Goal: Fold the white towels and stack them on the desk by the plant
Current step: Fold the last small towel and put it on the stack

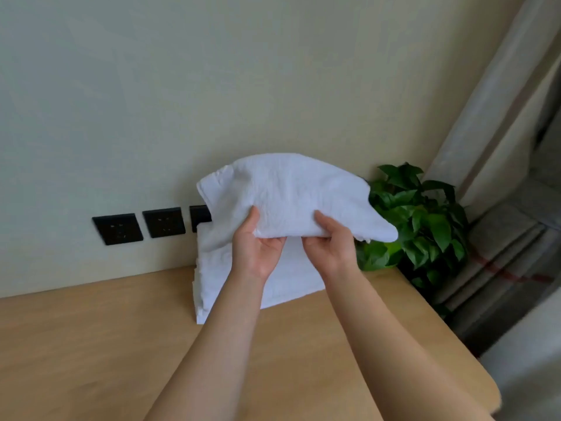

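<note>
Two hands are in the middle of the frame. The left hand (258, 247) and the right hand (329, 247) are close together. Each pinches the near edge of one folded white towel (291, 189), thumb on top and fingers curled under. This towel is up in the air, over the pile, and its ends droop

One pile of white towels (218, 268) lies on the desk (91, 344) close to the wall; I cannot count the towels in it. One green plant (419, 226) stands just right of the pile. Three black sockets (117, 228) are on the wall at the left, the third partly hidden

The desk's right edge runs from the plant to a round corner at the lower right. A wide stretch of wood shows at the lower left
</note>
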Demonstrator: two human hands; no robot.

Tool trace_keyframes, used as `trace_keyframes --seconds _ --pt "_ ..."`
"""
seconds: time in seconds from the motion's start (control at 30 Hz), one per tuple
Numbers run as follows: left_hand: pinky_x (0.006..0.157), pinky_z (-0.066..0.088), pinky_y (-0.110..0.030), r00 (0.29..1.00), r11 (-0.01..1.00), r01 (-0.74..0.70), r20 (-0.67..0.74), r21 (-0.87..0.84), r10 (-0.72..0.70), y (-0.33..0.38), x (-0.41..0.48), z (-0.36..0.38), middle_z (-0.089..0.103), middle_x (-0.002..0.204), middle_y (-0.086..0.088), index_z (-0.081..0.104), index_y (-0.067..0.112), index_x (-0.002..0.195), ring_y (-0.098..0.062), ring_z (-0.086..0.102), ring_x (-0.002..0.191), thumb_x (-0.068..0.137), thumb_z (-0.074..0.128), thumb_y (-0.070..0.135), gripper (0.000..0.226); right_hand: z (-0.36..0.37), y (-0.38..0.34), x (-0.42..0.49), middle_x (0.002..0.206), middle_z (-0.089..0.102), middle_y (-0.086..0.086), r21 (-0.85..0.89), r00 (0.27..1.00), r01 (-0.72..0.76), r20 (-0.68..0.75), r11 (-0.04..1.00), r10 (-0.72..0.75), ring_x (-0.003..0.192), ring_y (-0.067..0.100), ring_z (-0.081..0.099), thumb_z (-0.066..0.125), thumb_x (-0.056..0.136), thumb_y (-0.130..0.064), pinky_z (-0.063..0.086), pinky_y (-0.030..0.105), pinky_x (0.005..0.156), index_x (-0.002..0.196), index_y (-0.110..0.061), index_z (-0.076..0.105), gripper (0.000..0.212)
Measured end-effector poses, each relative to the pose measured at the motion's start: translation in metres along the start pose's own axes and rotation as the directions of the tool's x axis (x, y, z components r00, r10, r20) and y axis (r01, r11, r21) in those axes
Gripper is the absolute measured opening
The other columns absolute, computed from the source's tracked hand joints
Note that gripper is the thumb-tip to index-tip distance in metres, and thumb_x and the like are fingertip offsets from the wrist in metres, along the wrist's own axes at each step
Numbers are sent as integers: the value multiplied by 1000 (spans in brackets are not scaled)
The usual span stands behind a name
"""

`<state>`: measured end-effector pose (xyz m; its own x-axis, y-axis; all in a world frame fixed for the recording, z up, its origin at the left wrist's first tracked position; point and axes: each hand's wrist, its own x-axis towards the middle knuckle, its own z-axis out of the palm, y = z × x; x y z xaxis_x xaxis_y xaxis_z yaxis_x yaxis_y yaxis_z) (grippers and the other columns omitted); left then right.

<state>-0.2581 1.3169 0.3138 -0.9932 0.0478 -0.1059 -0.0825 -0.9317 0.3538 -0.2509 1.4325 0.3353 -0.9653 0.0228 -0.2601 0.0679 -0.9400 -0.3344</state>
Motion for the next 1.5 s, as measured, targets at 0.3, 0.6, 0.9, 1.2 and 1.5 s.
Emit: trace_keyframes --seconds 0.3,0.6,0.9,1.2,1.5 --pt "103 41 -44 936 986 -148 -312 71 163 -65 72 -98 57 133 -17 51 4 134 -30 54 123 96 45 22 42 -115 17 116 125 63 13 -160 946 -257 -241 953 214 113 30 60 52 88 8 43 45 104 120 -4 60 35" --pt "96 45 -47 910 968 -224 -332 111 249 -67 103 -76 65 118 -15 57 6 122 -32 58 113 99 42 24 33 -100 15 130 123 64 16 -123 935 -313 -213 942 283 112 33 61 57 87 7 52 45 90 129 -2 55 43" --pt "105 40 -49 883 940 -334 -372 -72 285 -59 87 -105 55 136 -15 48 7 137 -32 53 124 89 56 20 50 -94 17 136 121 64 18 -323 926 -373 -193 870 325 103 30 64 59 84 15 53 44 90 117 2 57 36" --pt "91 48 -45 913 988 -151 -389 -38 125 -87 96 -68 68 109 -18 60 1 118 -32 62 106 96 49 23 33 -91 9 135 115 66 7 -461 988 -124 -137 879 67 102 22 64 58 85 13 54 37 87 115 -16 56 42" --pt "93 46 -44 934 996 -87 -350 -20 74 -80 98 -82 66 111 -15 59 1 114 -29 60 109 97 44 5 23 -103 -2 135 119 67 10 -366 978 -155 -185 918 91 108 29 64 70 85 -13 55 47 89 125 -11 60 42"
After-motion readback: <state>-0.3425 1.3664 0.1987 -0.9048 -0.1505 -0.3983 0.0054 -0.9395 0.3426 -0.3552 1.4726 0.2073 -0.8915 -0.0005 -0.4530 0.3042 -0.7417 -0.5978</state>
